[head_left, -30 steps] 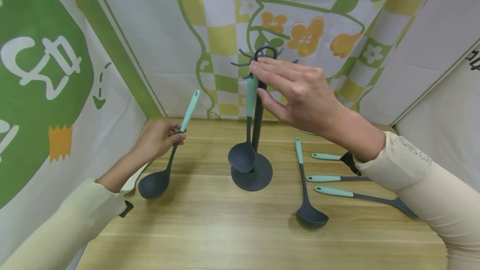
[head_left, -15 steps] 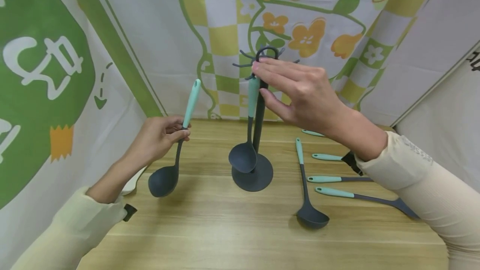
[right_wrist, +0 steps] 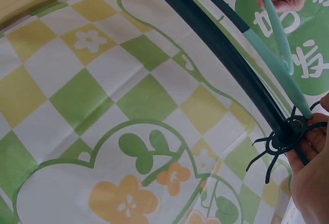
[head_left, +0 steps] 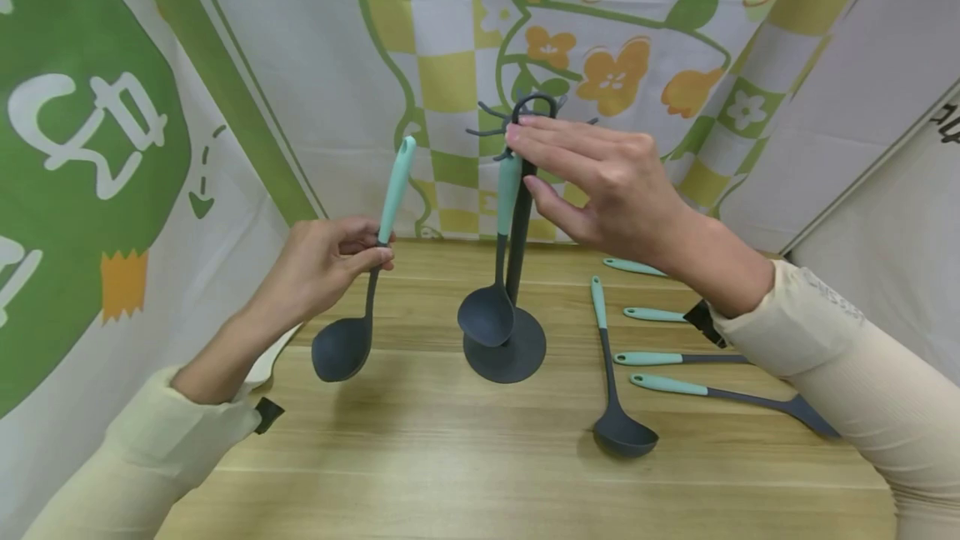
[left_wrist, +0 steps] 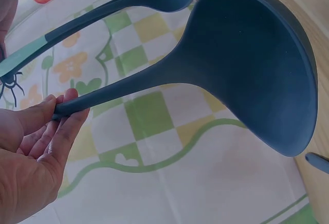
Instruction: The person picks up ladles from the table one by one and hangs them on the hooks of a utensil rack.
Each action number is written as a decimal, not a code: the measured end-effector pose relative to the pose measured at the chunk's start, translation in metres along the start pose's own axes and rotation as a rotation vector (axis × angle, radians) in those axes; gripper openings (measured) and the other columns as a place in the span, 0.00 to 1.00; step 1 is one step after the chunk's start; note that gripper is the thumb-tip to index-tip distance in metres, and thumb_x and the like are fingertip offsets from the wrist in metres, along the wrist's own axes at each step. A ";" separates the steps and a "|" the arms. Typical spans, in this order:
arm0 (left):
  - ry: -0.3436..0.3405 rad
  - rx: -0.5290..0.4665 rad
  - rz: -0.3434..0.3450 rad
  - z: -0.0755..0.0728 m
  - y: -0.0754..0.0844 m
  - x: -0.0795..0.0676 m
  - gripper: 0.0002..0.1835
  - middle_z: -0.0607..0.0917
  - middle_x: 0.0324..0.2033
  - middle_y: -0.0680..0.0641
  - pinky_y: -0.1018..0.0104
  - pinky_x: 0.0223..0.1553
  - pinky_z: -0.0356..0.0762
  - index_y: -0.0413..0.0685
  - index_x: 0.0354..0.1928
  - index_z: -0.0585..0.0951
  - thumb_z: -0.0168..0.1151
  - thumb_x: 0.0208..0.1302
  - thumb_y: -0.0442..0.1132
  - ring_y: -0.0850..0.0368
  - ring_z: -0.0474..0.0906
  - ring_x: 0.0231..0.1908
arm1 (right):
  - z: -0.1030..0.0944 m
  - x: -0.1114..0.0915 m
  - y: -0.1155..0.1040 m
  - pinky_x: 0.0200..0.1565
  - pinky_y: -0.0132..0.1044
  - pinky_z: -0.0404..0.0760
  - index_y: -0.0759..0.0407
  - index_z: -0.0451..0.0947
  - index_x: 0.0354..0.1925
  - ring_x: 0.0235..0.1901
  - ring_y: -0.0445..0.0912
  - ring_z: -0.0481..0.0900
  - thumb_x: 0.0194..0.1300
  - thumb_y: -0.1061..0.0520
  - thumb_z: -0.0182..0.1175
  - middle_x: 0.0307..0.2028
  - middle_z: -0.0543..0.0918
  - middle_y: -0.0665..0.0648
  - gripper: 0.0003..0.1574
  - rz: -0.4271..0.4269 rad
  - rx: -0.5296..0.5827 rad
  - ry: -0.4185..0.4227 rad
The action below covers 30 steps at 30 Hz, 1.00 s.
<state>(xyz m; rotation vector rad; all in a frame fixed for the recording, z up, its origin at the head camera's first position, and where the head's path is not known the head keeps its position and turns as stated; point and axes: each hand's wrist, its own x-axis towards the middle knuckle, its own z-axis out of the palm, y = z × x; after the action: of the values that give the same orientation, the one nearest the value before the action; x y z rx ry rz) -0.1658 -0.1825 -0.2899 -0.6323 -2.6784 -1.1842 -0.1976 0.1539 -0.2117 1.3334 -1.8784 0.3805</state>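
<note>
My left hand (head_left: 318,265) pinches a ladle (head_left: 342,348) between thumb and fingers, just below its mint-green handle. The dark bowl hangs downward, above the table and left of the utensil rack (head_left: 528,357). In the left wrist view this ladle's bowl (left_wrist: 252,59) is large and close. Another mint-handled ladle (head_left: 486,315) hangs from a rack hook, in front of the pole. My right hand (head_left: 615,182) rests at the rack's top with its fingers stretched over the hooks, thumb apart from them. In the right wrist view its fingers (right_wrist: 312,144) touch the hook ring (right_wrist: 288,134), near the hung ladle's handle end.
A third ladle (head_left: 622,432) lies on the wooden table (head_left: 465,473), right of the rack. Several mint-handled utensils, including a spatula (head_left: 750,398), lie further right, partly hidden by my right arm. A whitish object (head_left: 266,361) sits behind my left wrist. Printed curtains enclose the table.
My left hand has moved the held ladle up and to the right, nearer the rack, and turned it more upright. The right hand and the hung ladle have barely moved.
</note>
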 end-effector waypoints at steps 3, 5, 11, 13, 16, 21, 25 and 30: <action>0.001 -0.010 0.005 0.000 0.005 0.002 0.07 0.93 0.36 0.44 0.53 0.44 0.90 0.38 0.47 0.89 0.70 0.70 0.29 0.48 0.93 0.40 | 0.000 0.000 0.001 0.57 0.58 0.86 0.67 0.84 0.61 0.60 0.60 0.86 0.73 0.59 0.63 0.59 0.86 0.65 0.22 0.003 0.009 0.005; 0.000 -0.020 0.002 0.000 0.007 0.003 0.06 0.93 0.36 0.44 0.52 0.45 0.90 0.38 0.47 0.89 0.70 0.70 0.29 0.48 0.93 0.40 | 0.000 0.000 0.001 0.57 0.58 0.86 0.67 0.84 0.61 0.60 0.60 0.86 0.72 0.59 0.63 0.59 0.86 0.65 0.22 0.008 0.022 0.014; 0.010 -0.033 0.003 0.001 0.015 0.005 0.07 0.93 0.37 0.43 0.52 0.47 0.89 0.38 0.46 0.89 0.70 0.69 0.29 0.48 0.93 0.40 | 0.001 -0.001 0.003 0.58 0.57 0.85 0.67 0.84 0.60 0.60 0.60 0.86 0.71 0.60 0.63 0.59 0.87 0.64 0.22 0.015 0.059 0.025; 0.015 -0.038 0.009 0.003 0.018 0.005 0.07 0.93 0.37 0.43 0.53 0.46 0.89 0.38 0.47 0.89 0.71 0.69 0.29 0.48 0.93 0.40 | 0.001 -0.002 0.004 0.58 0.57 0.85 0.68 0.85 0.60 0.60 0.59 0.86 0.71 0.60 0.63 0.59 0.87 0.64 0.22 0.015 0.064 0.025; 0.022 -0.045 0.016 0.004 0.022 0.007 0.09 0.93 0.37 0.43 0.54 0.46 0.89 0.38 0.48 0.89 0.71 0.68 0.30 0.48 0.93 0.40 | 0.001 -0.002 0.004 0.58 0.57 0.85 0.68 0.85 0.60 0.60 0.59 0.86 0.71 0.61 0.63 0.59 0.87 0.64 0.22 0.017 0.069 0.026; 0.012 -0.049 0.012 0.007 0.027 0.010 0.10 0.93 0.38 0.45 0.55 0.45 0.89 0.39 0.50 0.89 0.72 0.68 0.31 0.50 0.93 0.40 | 0.001 -0.003 0.005 0.55 0.58 0.87 0.67 0.85 0.59 0.60 0.59 0.86 0.71 0.61 0.63 0.59 0.87 0.64 0.21 0.020 0.070 0.033; 0.007 -0.071 0.013 0.009 0.030 0.012 0.10 0.93 0.38 0.44 0.56 0.45 0.90 0.38 0.50 0.89 0.72 0.68 0.32 0.50 0.93 0.40 | 0.002 -0.003 0.005 0.54 0.58 0.87 0.67 0.85 0.60 0.60 0.59 0.86 0.71 0.61 0.63 0.59 0.87 0.64 0.22 0.019 0.073 0.034; 0.009 -0.125 0.022 0.014 0.033 0.014 0.09 0.93 0.38 0.42 0.57 0.47 0.89 0.37 0.49 0.89 0.71 0.69 0.31 0.48 0.93 0.40 | 0.002 -0.003 0.005 0.53 0.58 0.87 0.67 0.85 0.60 0.60 0.59 0.86 0.71 0.61 0.63 0.59 0.87 0.64 0.22 0.016 0.078 0.033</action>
<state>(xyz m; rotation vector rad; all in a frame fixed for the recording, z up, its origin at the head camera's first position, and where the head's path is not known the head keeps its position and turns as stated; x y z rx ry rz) -0.1635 -0.1480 -0.2728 -0.6710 -2.5990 -1.3534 -0.2028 0.1566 -0.2139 1.3559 -1.8646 0.4863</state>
